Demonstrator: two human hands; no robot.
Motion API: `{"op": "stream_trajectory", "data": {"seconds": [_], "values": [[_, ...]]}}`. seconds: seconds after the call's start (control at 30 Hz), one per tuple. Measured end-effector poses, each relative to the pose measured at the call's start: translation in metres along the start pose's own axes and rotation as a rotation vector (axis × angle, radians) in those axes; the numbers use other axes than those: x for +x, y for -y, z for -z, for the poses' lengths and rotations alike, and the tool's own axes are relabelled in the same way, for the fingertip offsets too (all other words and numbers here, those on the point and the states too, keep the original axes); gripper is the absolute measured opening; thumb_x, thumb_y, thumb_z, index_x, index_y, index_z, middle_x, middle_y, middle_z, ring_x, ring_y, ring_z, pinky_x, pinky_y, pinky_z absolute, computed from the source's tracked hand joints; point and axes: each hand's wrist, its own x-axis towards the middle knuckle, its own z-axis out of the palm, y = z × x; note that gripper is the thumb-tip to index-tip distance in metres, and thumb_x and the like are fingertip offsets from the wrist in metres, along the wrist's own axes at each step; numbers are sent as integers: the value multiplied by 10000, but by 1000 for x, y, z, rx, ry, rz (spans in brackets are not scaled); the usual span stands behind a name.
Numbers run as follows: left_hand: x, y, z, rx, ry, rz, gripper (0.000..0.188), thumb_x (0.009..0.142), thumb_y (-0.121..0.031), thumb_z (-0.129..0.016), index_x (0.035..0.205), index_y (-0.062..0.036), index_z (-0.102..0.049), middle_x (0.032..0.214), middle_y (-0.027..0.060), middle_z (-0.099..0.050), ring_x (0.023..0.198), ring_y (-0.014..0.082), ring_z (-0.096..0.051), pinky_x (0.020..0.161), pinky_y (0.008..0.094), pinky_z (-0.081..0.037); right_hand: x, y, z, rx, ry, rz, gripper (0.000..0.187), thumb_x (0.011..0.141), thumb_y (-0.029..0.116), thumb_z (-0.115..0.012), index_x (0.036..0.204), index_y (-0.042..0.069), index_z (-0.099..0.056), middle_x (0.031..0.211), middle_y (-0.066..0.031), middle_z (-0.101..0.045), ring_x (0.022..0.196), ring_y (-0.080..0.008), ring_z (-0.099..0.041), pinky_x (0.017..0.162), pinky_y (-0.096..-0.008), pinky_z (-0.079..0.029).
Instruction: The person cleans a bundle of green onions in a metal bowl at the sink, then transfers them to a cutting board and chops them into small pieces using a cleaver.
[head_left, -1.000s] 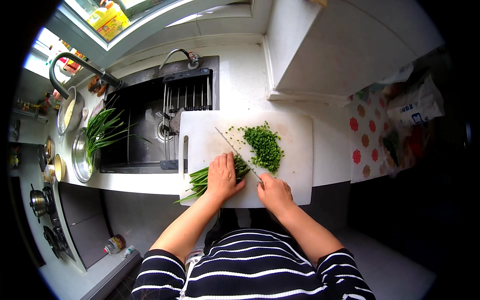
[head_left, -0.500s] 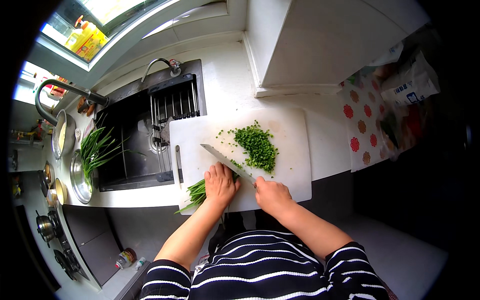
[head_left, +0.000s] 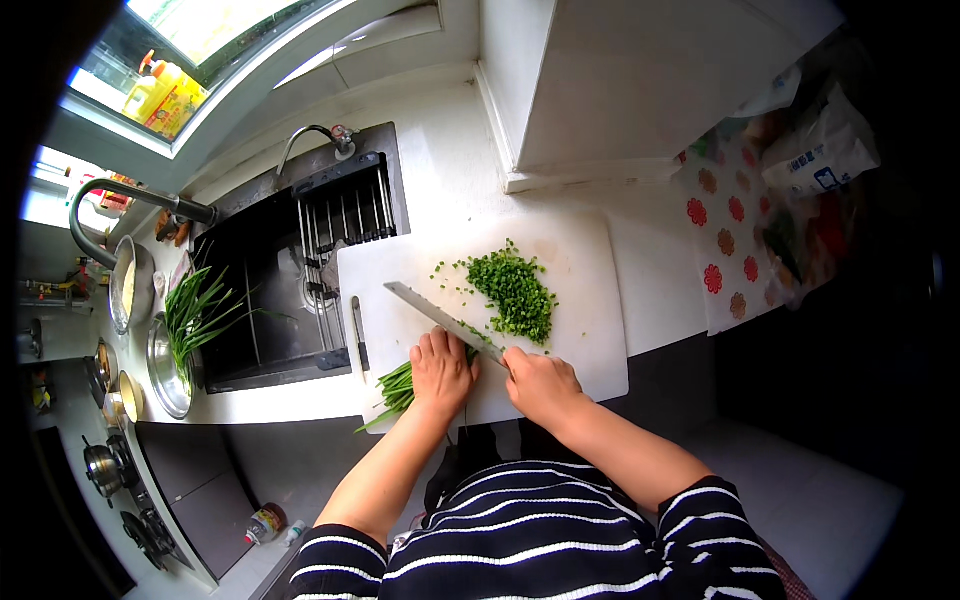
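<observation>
A bunch of long, thin green stalks (head_left: 397, 388) lies on the lower left of the white plastic cutting board (head_left: 590, 350), on the pale worktop (head_left: 655, 300). The left hand (head_left: 442, 370) presses down over the bunch, fingers close together. The right hand (head_left: 540, 385) is wrapped around the handle of a broad grey metal knife (head_left: 440, 315), its blade slanting just beyond the left fingertips. A heap of finely chopped green pieces (head_left: 515, 295) sits past the blade. The step in hand looks like slicing, part done; another cut would call for a firm hold and fingertips drawn clear of the edge.
</observation>
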Motion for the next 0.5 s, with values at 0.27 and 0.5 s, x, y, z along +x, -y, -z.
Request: {"op": "stream_trajectory", "data": {"seconds": [0.27, 0.5], "values": [[1, 0, -1, -9, -2, 15, 477, 743, -367, -666, 1061, -40, -528, 1029, 113, -485, 966, 281, -459, 795, 409, -354, -11, -9, 10, -54, 92, -52, 163, 825, 109, -596, 964, 28, -572, 788, -185, -676, 740, -384, -664, 698, -478, -534], [-1, 0, -2, -21, 0, 25, 492, 736, -370, -674, 1073, -42, -526, 1046, 112, -486, 976, 278, -456, 801, 406, -354, -11, -1, 17, -95, 113, -41, 170, 828, 115, -597, 974, 31, -578, 787, -180, -676, 736, -385, -662, 705, -475, -533]]}}
